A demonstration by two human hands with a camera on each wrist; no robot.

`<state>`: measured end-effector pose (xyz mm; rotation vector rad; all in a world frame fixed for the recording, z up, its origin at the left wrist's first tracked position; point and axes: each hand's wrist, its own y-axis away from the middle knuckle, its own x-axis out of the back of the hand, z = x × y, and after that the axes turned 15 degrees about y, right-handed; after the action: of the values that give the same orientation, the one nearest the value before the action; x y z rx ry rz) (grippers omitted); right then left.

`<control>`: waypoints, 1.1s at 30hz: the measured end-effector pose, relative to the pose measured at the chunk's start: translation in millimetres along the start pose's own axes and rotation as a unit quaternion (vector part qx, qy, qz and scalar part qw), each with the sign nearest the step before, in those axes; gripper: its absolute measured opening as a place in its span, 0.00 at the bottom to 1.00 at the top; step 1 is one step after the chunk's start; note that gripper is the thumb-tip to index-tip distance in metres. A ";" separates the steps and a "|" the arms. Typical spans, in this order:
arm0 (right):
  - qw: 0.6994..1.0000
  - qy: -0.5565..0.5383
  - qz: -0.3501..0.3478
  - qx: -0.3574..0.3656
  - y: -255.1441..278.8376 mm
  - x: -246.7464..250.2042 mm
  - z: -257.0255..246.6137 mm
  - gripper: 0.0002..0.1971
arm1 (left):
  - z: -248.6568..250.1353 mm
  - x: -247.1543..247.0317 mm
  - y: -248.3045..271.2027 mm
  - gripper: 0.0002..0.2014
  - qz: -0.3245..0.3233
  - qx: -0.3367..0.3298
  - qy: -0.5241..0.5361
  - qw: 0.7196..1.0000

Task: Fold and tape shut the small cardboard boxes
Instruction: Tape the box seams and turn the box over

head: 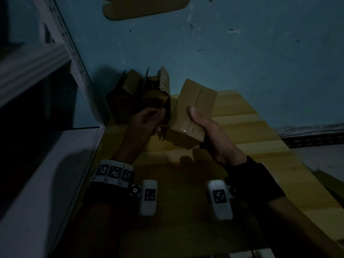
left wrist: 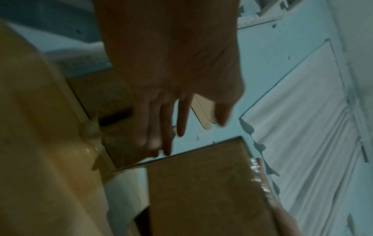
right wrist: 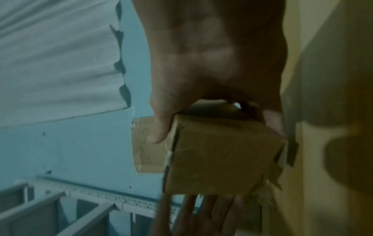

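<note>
A small brown cardboard box [head: 191, 101] is held above the wooden table [head: 256, 149]. My right hand [head: 203, 126] grips it, thumb on the top face and fingers curled under it. In the right wrist view the same box [right wrist: 218, 159] sits between thumb and fingers of the right hand [right wrist: 201, 76]. My left hand [head: 149, 118] is at the box's left end with straight, relaxed fingers [left wrist: 167, 127] and holds nothing. Whether it touches the box [left wrist: 201, 183] I cannot tell. Shiny clear tape [left wrist: 259, 172] shows along one box edge.
Open cardboard boxes [head: 139, 94] with raised flaps stand behind my left hand against the blue wall. A white metal shelf unit [head: 37, 155] fills the left side. A flat cardboard piece [head: 145, 8] hangs on the wall above. The scene is dim.
</note>
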<state>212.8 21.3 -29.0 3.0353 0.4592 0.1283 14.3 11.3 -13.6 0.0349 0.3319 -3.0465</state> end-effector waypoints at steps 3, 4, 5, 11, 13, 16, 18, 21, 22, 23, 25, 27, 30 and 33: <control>0.999 0.019 0.030 -0.002 2.0 -3.4 -1.5 0.39 | 1.1 -9.9 3.1 0.14 -0.050 0.097 0.053 0.993; 0.999 0.026 0.026 -0.002 3.3 -4.7 -1.9 0.40 | -1.0 -11.0 3.1 0.19 -0.058 0.121 0.050 0.990; 0.999 0.035 0.020 -0.001 4.4 -6.1 -2.4 0.41 | -2.2 -13.3 4.1 0.25 -0.067 0.141 0.040 0.987; 0.998 0.062 0.001 0.005 8.9 -10.7 -3.3 0.40 | -2.3 -21.2 10.8 0.29 -0.015 0.197 0.123 0.973; 0.998 0.064 -0.001 0.006 9.2 -10.2 -3.4 0.39 | 2.1 -23.0 13.3 0.44 -0.006 0.211 0.128 0.969; 0.997 0.076 -0.010 0.011 10.8 -10.1 -4.3 0.40 | -2.7 -19.1 13.7 0.52 -0.017 0.214 0.184 0.959; 0.996 0.082 -0.019 0.015 11.9 -9.6 -4.6 0.39 | 1.7 -18.4 17.9 0.46 -0.045 0.229 0.222 0.947; 0.995 0.093 -0.025 0.018 12.5 -8.5 -5.1 0.32 | 2.4 -16.0 18.5 0.41 -0.059 0.223 0.226 0.946; 0.995 0.097 -0.026 0.017 13.2 -8.1 -5.9 0.29 | 2.7 -15.6 19.4 0.38 -0.061 0.224 0.229 0.945; 0.995 0.099 -0.027 0.016 13.1 -7.0 -6.6 0.26 | 2.3 -14.3 18.9 0.35 -0.058 0.224 0.229 0.946; 0.994 0.105 -0.030 0.017 13.4 -3.2 -8.4 0.21 | 2.5 -14.1 17.4 0.31 -0.045 0.209 0.229 0.950; 0.993 0.111 -0.026 0.024 11.6 1.6 -9.5 0.21 | 3.6 -14.6 16.4 0.35 -0.039 0.190 0.208 0.959; 0.992 0.117 -0.005 0.043 5.6 8.9 -8.8 0.38 | 0.5 -15.2 13.0 0.48 -0.025 0.172 0.165 0.971; 0.992 0.110 0.015 0.056 0.6 14.5 -5.4 0.47 | -2.1 -15.0 10.6 0.54 -0.017 0.171 0.165 0.971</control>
<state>226.3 25.3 -22.5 3.1526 0.4483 0.4573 30.1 2.5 -17.5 0.5650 -0.1826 -3.0844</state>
